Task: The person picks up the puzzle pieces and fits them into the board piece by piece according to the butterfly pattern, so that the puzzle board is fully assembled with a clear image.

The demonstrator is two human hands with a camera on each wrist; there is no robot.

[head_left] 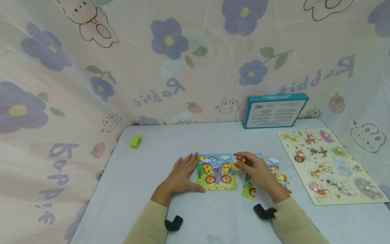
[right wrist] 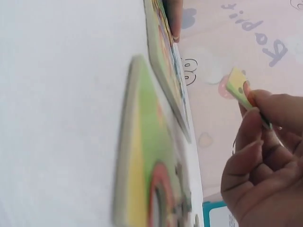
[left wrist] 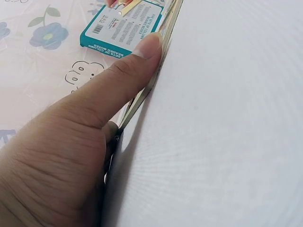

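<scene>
A square butterfly picture puzzle (head_left: 217, 172) lies flat on the table. My left hand (head_left: 182, 177) rests at its left side, fingers straight toward the upper left corner and thumb (left wrist: 118, 85) along the near edge. Just off the puzzle's right edge, my right hand (head_left: 259, 171) pinches a small jigsaw piece (right wrist: 236, 84) between thumb and fingertips, raised above the table in the right wrist view. Beneath and beside that hand are loose jigsaw pieces, one green with a red curve (head_left: 248, 192), another with a rainbow and cloud (head_left: 273, 162); the hand partly hides others.
At the right lies a wooden animal puzzle board (head_left: 331, 166). A teal and white box (head_left: 275, 111) stands by the patterned curtain at the back. A green arched block (head_left: 135, 141) sits at the back left of the white table (head_left: 146, 176).
</scene>
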